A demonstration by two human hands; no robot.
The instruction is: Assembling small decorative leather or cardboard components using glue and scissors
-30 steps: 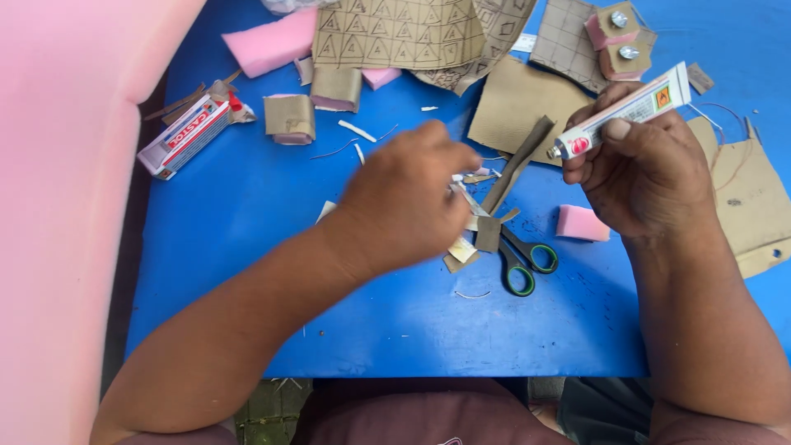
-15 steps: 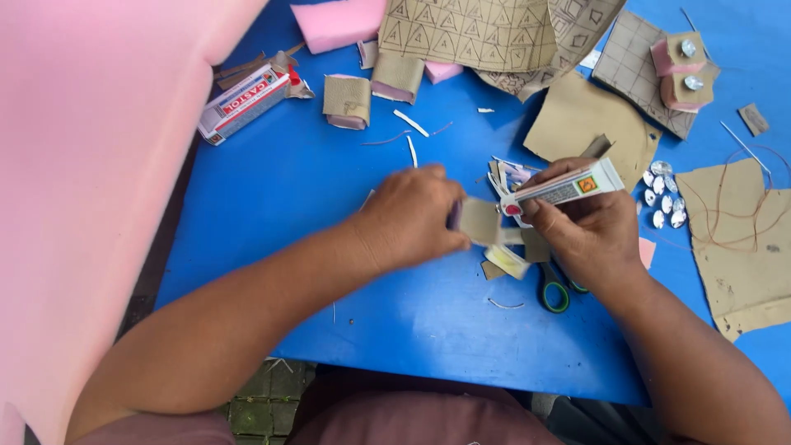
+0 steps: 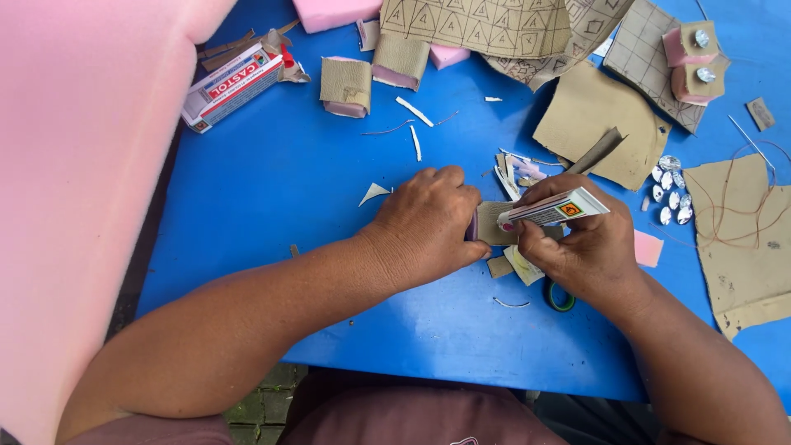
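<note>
The two hands have come close together since a moment ago, and the glue tube has tipped down to the little piece.

The left hand (image 3: 428, 222) is closed, pinching a small brown piece (image 3: 493, 222) at the middle of the blue table (image 3: 272, 189). The right hand (image 3: 585, 247) grips the white glue tube (image 3: 554, 209), with its tip touching that piece. So glue looks to be going on now.

Just under the right hand, at 6 o'clock, one green scissor handle (image 3: 560, 298) peeks out.

At 3 o'clock lie about seven shiny gems (image 3: 671, 191).

Far off at 11 o'clock is one glue box (image 3: 235, 82). At 12 o'clock stand two wrapped foam blocks (image 3: 346, 85). At 2 o'clock two pink blocks (image 3: 695, 59) each carry a gem.
</note>
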